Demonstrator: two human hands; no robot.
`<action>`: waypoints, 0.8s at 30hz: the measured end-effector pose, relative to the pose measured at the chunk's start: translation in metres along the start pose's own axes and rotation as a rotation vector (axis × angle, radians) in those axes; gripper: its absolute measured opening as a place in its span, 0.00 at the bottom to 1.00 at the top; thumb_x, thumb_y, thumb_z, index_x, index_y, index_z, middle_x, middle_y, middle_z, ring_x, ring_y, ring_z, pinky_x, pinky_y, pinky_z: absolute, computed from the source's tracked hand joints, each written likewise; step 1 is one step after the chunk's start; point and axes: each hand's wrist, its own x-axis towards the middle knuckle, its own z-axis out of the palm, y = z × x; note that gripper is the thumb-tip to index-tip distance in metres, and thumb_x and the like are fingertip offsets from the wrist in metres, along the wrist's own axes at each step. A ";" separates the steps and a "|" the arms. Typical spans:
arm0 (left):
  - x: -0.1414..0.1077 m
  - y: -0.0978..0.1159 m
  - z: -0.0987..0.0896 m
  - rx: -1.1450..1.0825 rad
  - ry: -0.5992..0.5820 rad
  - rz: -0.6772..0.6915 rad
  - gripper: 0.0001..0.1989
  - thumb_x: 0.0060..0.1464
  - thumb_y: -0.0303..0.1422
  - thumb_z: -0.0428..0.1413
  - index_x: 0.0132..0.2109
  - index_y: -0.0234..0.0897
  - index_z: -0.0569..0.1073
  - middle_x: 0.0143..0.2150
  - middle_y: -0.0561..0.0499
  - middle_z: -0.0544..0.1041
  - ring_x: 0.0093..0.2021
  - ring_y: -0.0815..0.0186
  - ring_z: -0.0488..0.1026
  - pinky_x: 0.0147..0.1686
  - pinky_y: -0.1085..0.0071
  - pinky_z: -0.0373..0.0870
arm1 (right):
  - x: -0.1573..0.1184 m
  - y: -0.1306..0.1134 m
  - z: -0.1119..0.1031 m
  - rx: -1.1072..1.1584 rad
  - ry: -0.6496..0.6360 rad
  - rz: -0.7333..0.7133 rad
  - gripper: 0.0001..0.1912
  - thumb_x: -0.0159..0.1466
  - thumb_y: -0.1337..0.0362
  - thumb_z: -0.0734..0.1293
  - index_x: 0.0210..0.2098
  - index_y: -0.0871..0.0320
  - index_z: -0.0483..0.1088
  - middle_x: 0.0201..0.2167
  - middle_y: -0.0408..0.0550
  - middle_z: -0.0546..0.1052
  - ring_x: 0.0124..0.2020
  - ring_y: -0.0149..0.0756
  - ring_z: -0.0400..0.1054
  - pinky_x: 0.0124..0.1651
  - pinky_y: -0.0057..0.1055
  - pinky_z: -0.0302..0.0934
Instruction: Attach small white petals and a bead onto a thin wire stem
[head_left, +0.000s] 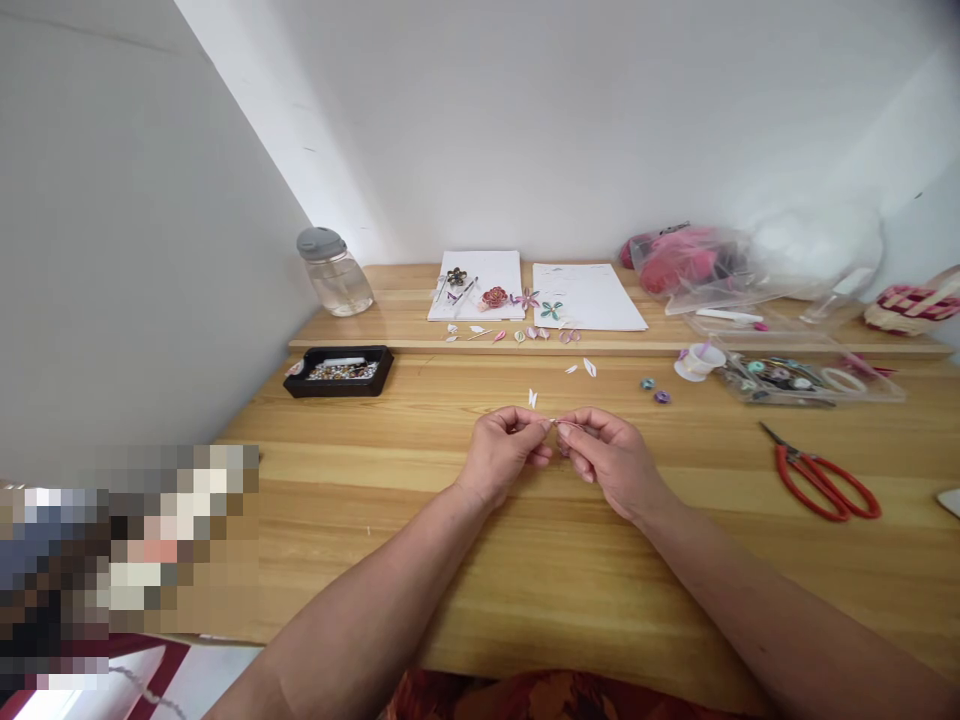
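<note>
My left hand (501, 452) and my right hand (611, 455) meet above the middle of the wooden table, thumbs and forefingers pinched tip to tip. Between the fingertips shows a thin pinkish strand (554, 421), thread or wire; most of it is hidden by the fingers. Just beyond the left hand lie narrow white petal-like pieces (532, 398). Another white petal piece (590, 368) rests farther back. Two small bluish and purple beads or flowers (661, 397) sit beyond the right hand, near a white spool (700, 362).
Red-handled scissors (821, 475) lie at right. Behind them stands a clear box (810, 385) of small parts. A black bead tray (339, 371) and a water bottle (334, 272) are at left. The raised shelf bears white paper (592, 295), flower ornaments (496, 297) and plastic bags (694, 265).
</note>
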 end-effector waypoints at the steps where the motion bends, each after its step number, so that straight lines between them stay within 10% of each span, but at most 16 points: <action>1: 0.000 0.000 0.000 0.002 -0.005 0.002 0.16 0.42 0.39 0.69 0.31 0.31 0.75 0.24 0.51 0.75 0.22 0.72 0.71 0.23 0.76 0.69 | 0.000 0.000 0.000 0.001 0.004 -0.001 0.14 0.54 0.55 0.75 0.32 0.58 0.73 0.18 0.38 0.69 0.14 0.23 0.53 0.17 0.25 0.44; 24: 0.001 0.000 -0.002 0.034 -0.048 0.036 0.18 0.40 0.40 0.69 0.32 0.31 0.76 0.23 0.52 0.74 0.22 0.73 0.68 0.25 0.74 0.68 | 0.000 -0.003 0.000 0.016 0.032 -0.008 0.14 0.53 0.55 0.75 0.30 0.59 0.73 0.19 0.40 0.71 0.14 0.22 0.53 0.16 0.24 0.45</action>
